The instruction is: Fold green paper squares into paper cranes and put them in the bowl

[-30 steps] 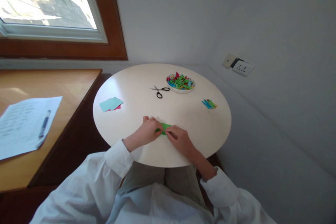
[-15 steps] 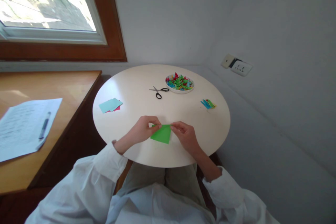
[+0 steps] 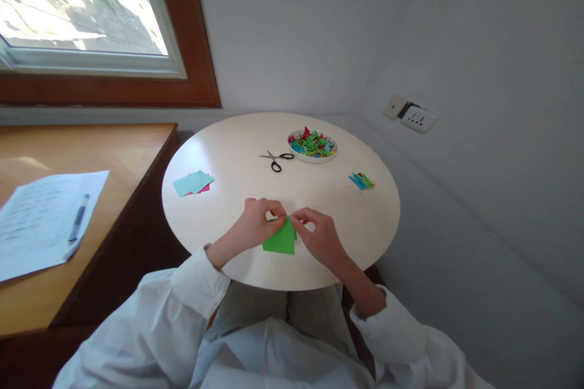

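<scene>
A green sheet of paper (image 3: 280, 240) is held near the front of the round white table (image 3: 228, 152). My left hand (image 3: 260, 220) pinches its upper edge between thumb and fingertips. Close beside it, my right hand (image 3: 319, 233) pinches the paper near its upper right corner, the two sets of fingertips almost meeting. A second green edge shows behind the sheet on the right, so the paper seems doubled or folded there. The exact fold is partly hidden by the fingers.
Black-handled scissors (image 3: 276, 159) lie spread behind my hands. Beside them stands a white bowl (image 3: 319, 159) of colourful folded paper pieces. Light-blue and red paper squares (image 3: 193, 183) lie at left, folded paper strips (image 3: 362, 181) at right. A wooden desk (image 3: 137, 152) carries written sheets (image 3: 41, 219) and a pen (image 3: 79, 217).
My left hand has moved right along the paper's top edge, closer to my right hand, which has shifted slightly left. The green paper has turned a little, and a second edge now shows.
</scene>
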A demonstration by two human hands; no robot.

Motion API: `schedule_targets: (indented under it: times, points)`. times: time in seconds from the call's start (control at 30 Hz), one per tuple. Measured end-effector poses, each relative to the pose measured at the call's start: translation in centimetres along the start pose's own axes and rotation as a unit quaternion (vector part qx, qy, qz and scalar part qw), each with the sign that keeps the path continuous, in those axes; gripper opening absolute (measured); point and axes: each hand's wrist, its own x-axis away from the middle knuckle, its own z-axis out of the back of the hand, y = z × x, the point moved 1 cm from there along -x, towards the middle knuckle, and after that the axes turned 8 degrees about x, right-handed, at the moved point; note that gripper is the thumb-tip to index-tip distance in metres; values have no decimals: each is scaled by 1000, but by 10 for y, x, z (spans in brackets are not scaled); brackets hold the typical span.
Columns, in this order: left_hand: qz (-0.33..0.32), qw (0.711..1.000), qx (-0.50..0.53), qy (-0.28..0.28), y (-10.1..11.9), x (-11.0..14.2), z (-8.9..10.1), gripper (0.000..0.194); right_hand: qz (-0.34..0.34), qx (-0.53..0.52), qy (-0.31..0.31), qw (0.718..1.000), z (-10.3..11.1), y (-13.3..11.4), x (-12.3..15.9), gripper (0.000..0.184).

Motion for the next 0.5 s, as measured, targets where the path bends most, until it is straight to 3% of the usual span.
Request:
schedule_targets:
  times: [0.27, 0.5]
  points:
    - [-11, 998, 56, 19, -5, 6, 9, 12, -28, -46, 12, 998, 5, 7, -2, 14]
    - [-5, 999, 7, 38, -24, 15, 27, 10, -34, -55, 28, 997, 18, 16, -2, 15]
